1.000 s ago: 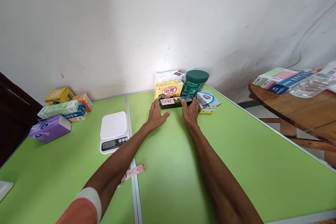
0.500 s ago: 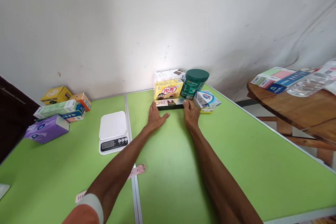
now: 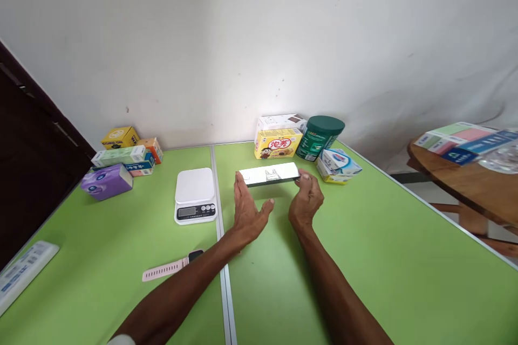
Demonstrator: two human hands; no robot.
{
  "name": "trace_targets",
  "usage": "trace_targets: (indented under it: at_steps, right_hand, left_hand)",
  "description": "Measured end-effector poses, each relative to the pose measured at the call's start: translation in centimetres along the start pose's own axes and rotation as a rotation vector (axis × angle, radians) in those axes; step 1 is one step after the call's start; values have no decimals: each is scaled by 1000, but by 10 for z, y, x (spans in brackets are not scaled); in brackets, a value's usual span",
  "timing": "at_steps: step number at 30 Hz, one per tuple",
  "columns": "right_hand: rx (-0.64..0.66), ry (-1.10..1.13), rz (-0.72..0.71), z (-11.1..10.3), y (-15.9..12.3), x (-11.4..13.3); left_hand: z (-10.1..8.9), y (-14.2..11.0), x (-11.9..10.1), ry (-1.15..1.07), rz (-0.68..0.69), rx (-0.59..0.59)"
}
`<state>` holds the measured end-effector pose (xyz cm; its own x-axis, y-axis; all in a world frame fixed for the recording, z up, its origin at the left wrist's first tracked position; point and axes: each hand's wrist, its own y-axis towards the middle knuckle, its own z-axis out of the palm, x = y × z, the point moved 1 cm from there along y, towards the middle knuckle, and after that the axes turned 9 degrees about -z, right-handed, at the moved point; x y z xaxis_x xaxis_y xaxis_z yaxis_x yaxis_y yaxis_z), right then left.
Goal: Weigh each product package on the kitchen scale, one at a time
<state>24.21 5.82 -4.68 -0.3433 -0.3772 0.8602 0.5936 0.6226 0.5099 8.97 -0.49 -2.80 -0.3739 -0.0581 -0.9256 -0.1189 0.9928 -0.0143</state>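
Between my two hands a long, flat box (image 3: 269,173) is held just above the green table, its white glossy top catching the light. My left hand (image 3: 247,207) presses on its left end, fingers together and thumb held apart. At the right end, my right hand (image 3: 305,199) grips the box with curled fingers. Behind it stand a yellow snack box (image 3: 280,144), a white box (image 3: 279,121) and a dark green canister (image 3: 319,137). A white and blue packet (image 3: 339,163) sits on a yellow one beyond my right hand.
A white kitchen scale (image 3: 195,194) and a pink-strapped watch (image 3: 165,269) lie to the left. Farther left are a purple tissue pack (image 3: 107,182) and several small boxes (image 3: 121,137). A wooden table (image 3: 457,186) stands at right, the wall behind.
My hands have lifted the flat box off the table and drawn it towards me, away from the yellow box and canister. The camera view has turned left.
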Motion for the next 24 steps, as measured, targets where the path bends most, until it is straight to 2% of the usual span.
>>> trace_targets:
  at_steps: [3,7,10,13,17,21,24]
  right_hand:
    - [56,146,-102,9,-18,35]
    - [328,278,-172,26,-56,68]
    - [530,321,-175,45,-82,78]
    - [624,350,-174,65,-102,80]
    - [648,321,-149,84,-120,71]
    - [677,275,-116,90,-129,60]
    - [679,278,-71,90,-131,55]
  left_hand:
    - [-40,-16,-2,39,92,-144]
    - [-108,-27,8,66,84,-330]
    - [-155,-26,25,51,28,-412]
    - [-186,-20,46,21,-3,-461]
    - [-201,-8,79,-24,-23,-464]
    - [-200,0,104,-33,-80,-448]
    - [-196,1,112,-52,-80,-437]
